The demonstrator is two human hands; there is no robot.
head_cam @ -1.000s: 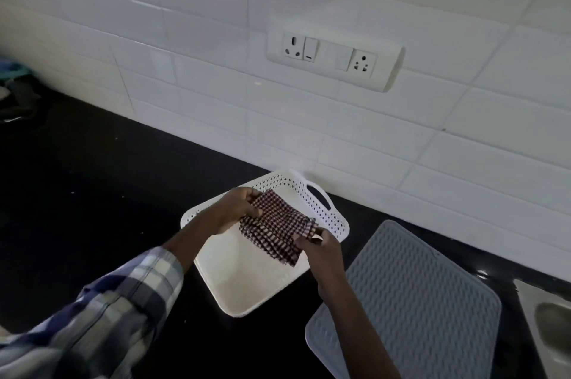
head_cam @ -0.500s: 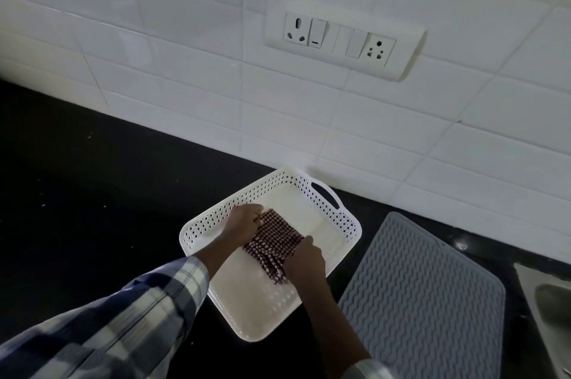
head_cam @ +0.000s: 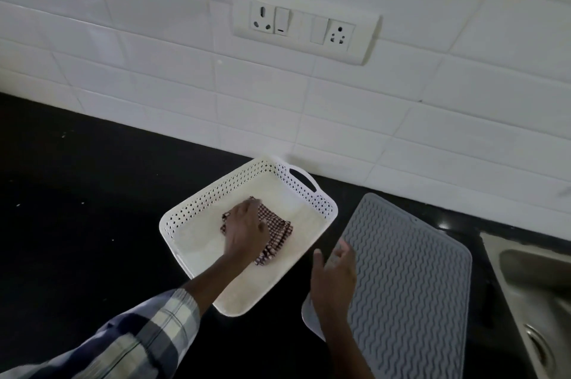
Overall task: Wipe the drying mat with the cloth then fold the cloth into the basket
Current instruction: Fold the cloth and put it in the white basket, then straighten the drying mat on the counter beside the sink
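A folded red-and-white checked cloth (head_cam: pixel 278 230) lies on the floor of the white perforated basket (head_cam: pixel 197 208), which sits on the black counter. My left hand (head_cam: pixel 245 232) rests flat on top of the cloth and covers its left part. My right hand (head_cam: pixel 335 273) hovers to the right of the basket, fingers spread and holding nothing, over the left edge of the grey ribbed drying mat (head_cam: pixel 411 286).
A steel sink (head_cam: pixel 537 292) lies at the right edge, beyond the mat. The white tiled wall with a socket panel (head_cam: pixel 304 31) runs close behind the basket. The black counter (head_cam: pixel 77 208) stretches out to the left.
The cloth went down from above the basket onto its floor. My right hand let go of it and pulled back to the right, over the mat's edge. My left hand stayed on the cloth.
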